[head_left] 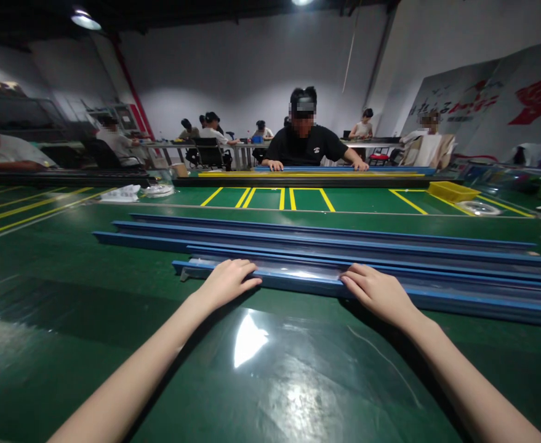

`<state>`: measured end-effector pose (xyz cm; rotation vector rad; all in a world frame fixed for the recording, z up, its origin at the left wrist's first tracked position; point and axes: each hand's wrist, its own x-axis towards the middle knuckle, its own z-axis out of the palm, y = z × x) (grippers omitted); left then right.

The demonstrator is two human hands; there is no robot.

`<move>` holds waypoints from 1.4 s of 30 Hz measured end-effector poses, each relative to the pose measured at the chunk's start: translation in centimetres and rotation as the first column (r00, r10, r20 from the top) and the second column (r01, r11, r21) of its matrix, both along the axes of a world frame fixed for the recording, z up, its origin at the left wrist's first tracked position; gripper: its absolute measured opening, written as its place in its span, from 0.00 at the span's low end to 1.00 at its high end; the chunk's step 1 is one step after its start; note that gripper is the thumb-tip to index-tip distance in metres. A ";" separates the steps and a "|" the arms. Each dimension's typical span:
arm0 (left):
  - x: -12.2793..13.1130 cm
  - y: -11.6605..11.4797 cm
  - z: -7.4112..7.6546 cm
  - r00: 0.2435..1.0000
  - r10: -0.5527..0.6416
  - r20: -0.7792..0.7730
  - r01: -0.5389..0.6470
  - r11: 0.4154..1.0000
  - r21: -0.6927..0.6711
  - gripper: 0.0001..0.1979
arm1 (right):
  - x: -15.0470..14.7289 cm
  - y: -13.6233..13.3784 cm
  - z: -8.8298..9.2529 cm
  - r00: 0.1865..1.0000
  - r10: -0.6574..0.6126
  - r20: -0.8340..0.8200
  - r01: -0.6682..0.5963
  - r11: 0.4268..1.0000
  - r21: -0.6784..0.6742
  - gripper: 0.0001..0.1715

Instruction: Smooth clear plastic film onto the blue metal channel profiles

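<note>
A long blue channel [298,283] lies crosswise on the green table, closest to me. Clear film [304,271] glints inside its trough, and a loose bit pokes out at the left end. My left hand [231,278] grips the channel near that end, fingers over the wall and thumb on the near side. Further right, my right hand [375,289] holds the same channel, its fingertips reaching into the trough over the film. Behind it, more blue channels [168,229] lie roughly parallel.
A clear sheet [307,351] covers part of the green table [127,344] before me. Across from me a person in black [309,147] has both hands on long strips. A yellow tray [452,191] and a tape roll [477,208] stand at the far right.
</note>
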<state>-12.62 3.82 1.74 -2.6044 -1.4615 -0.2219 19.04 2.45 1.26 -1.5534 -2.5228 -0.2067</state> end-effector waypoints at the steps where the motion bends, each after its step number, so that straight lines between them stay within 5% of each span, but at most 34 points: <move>1: -0.6 0.0 -0.1 1.000 0.021 0.003 -0.022 1.000 0.014 0.14 | 0.0 0.0 0.0 1.000 0.001 -0.003 -0.001 1.000 0.005 0.24; 7: -3.2 -0.1 -1.2 0.993 0.114 -0.013 -0.111 0.981 0.161 0.18 | 0.2 0.1 -0.2 1.000 -0.022 0.008 0.022 1.000 0.000 0.24; 16: -3.1 -0.3 -1.7 0.991 0.133 -0.030 -0.123 0.966 0.226 0.19 | -0.1 0.4 -0.2 1.000 -0.018 -0.012 0.018 1.000 -0.014 0.22; 30: -3.2 -0.1 -1.9 0.995 0.101 0.011 -0.101 0.967 0.234 0.19 | -9.4 2.4 1.2 0.946 0.320 -0.053 -0.323 0.944 -0.062 0.21; 42: -3.0 -0.1 -1.7 0.995 0.101 0.001 -0.098 0.968 0.233 0.19 | -12.9 3.0 0.7 0.912 0.404 -0.066 -0.406 0.914 -0.022 0.20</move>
